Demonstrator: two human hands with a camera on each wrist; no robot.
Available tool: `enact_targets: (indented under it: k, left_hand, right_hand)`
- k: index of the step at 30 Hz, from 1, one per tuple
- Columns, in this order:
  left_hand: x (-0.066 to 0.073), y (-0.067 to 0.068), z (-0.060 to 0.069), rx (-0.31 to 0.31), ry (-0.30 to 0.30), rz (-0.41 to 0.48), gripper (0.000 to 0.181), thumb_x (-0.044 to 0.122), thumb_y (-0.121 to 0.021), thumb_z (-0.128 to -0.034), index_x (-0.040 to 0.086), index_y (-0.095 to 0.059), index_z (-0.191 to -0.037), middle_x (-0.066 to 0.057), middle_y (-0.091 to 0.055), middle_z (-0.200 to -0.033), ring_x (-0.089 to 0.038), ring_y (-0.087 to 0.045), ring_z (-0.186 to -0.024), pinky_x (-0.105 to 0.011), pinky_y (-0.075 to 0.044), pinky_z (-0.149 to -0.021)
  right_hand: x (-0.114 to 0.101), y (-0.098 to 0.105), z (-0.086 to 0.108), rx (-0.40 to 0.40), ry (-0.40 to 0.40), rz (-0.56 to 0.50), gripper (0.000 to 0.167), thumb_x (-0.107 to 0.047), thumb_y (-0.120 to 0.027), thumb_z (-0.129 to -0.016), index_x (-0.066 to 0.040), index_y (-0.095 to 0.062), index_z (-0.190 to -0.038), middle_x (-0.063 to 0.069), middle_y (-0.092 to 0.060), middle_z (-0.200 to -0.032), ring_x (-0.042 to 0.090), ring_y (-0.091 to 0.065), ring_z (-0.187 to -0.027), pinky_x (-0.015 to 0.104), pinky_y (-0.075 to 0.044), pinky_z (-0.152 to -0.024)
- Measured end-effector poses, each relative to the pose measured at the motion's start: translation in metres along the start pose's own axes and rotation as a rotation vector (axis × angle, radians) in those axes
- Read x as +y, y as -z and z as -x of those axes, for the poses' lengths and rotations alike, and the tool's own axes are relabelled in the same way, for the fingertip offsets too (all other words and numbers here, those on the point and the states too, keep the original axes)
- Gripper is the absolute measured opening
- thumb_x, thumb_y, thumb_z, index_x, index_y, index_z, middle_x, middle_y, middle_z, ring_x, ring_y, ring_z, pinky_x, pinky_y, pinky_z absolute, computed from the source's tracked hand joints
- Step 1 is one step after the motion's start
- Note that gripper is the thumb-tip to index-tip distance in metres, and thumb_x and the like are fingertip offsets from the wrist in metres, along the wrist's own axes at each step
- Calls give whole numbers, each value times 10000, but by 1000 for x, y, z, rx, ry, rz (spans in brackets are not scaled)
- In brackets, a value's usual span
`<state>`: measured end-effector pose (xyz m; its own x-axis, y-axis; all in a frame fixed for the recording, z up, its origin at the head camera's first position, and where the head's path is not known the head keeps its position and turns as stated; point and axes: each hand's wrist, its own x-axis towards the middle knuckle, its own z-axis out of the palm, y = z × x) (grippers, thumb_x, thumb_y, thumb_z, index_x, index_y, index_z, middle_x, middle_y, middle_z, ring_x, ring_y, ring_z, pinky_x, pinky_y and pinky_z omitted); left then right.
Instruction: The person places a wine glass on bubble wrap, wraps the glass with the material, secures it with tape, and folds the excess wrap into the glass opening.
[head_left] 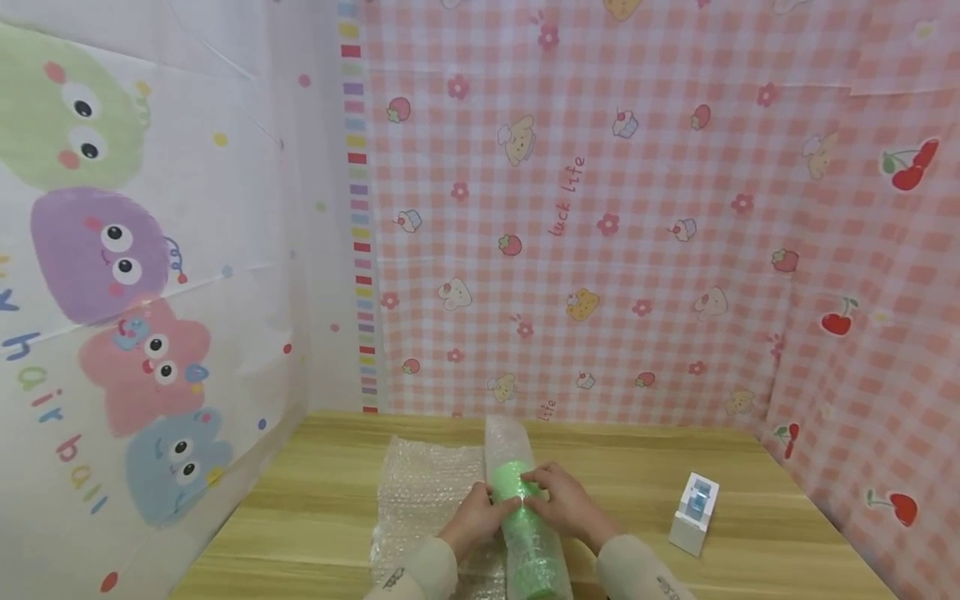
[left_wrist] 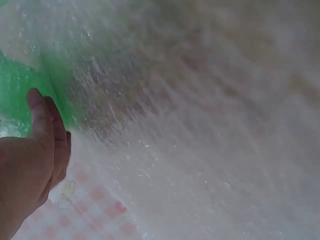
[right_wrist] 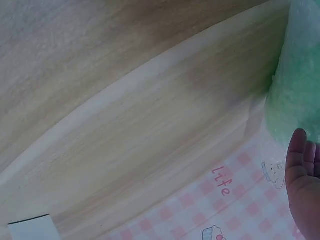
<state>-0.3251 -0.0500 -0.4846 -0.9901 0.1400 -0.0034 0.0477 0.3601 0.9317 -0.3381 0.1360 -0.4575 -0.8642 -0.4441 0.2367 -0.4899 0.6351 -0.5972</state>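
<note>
A green cylindrical object (head_left: 511,477) lies wrapped in clear bubble wrap (head_left: 504,435), its exact kind blurred by the film. The roll points away from me across the table. From its left side my left hand (head_left: 481,518) grips it, with the thumb over the top. My right hand (head_left: 567,504) holds the right side, fingers bent over the wrapped green part. In the left wrist view, the fingers of the left hand (left_wrist: 42,145) lie against the green surface under film. Only part of the right hand (right_wrist: 304,185) shows in the right wrist view, beside the wrapped roll (right_wrist: 295,95).
A flat sheet of bubble wrap (head_left: 420,492) spreads left of the roll on the wood-grain table (head_left: 285,517). A small white block-shaped item with a blue part (head_left: 693,515) stands to the right. Patterned cloths (head_left: 637,267) hang behind and at both sides.
</note>
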Motion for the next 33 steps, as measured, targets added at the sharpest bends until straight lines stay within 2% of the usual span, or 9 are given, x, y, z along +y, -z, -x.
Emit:
enact_targets:
  k: [5,9,14,18,21,23,26,30,33]
  left_hand:
    - [-2,-1,-1,-21,12,63,434,257,-667,-960,-58,-435,-1148,-122,-628,-972,-199,-618,-806,-387,-543,-740]
    - [-4,-4,-1,-28,11,107,415,210,-660,-962,-70,-423,-1155,-153,-655,-985,-202,-643,-803,-401,-557,-761]
    - [-6,-4,1,-45,46,134,437,215,-651,-966,-80,-421,-1193,-143,-642,-987,-207,-646,-786,-399,-558,-750]
    - [-6,-2,0,-55,79,150,468,242,-629,-982,-90,-425,-1242,-154,-655,-1056,-234,-661,-873,-439,-553,-812]
    - [-7,-1,3,-58,76,167,454,237,-613,-991,-92,-436,-1248,-154,-667,-1063,-239,-660,-914,-441,-550,-826]
    - [-6,-2,5,-45,60,157,450,235,-615,-988,-96,-447,-1242,-161,-666,-1063,-246,-652,-908,-429,-549,-792]
    - [-2,-5,7,0,39,90,470,249,-629,-974,-113,-467,-1227,-184,-658,-1055,-271,-634,-921,-420,-539,-746]
    - [1,-8,6,40,45,17,480,257,-642,-961,-122,-484,-1210,-198,-649,-1056,-308,-616,-963,-448,-528,-764]
    - [-1,-8,5,45,43,41,510,228,-650,-957,-120,-435,-1262,-179,-647,-1040,-295,-624,-956,-459,-528,-804]
  right_hand:
    - [4,1,3,21,13,-7,357,-59,-663,-924,31,-589,-1261,157,-585,-1172,382,-595,-1061,528,-531,-848]
    - [6,3,5,28,24,-14,360,-78,-703,-896,42,-595,-1218,147,-601,-1150,368,-602,-1033,513,-536,-832]
    - [3,5,3,5,24,14,313,-104,-732,-879,18,-651,-1156,115,-588,-1119,345,-596,-1007,504,-537,-818]
    - [-2,4,2,3,43,42,326,-106,-737,-880,28,-656,-1167,125,-555,-1118,330,-573,-1021,510,-516,-856]
    - [-5,2,3,5,37,38,326,-109,-729,-889,25,-650,-1175,122,-545,-1124,321,-558,-1034,510,-507,-867]
    - [-5,3,4,5,29,24,329,-105,-723,-890,28,-637,-1179,128,-552,-1127,336,-567,-1031,515,-516,-855]
    - [-3,4,5,9,18,-1,345,-89,-718,-891,44,-605,-1188,159,-563,-1143,378,-584,-1034,527,-526,-851]
    - [-1,4,5,15,-12,-32,380,-72,-719,-893,70,-566,-1211,200,-558,-1170,414,-589,-1058,539,-524,-869]
    - [-1,3,5,21,-16,-35,378,-74,-725,-890,76,-573,-1203,202,-556,-1162,413,-593,-1055,534,-525,-874]
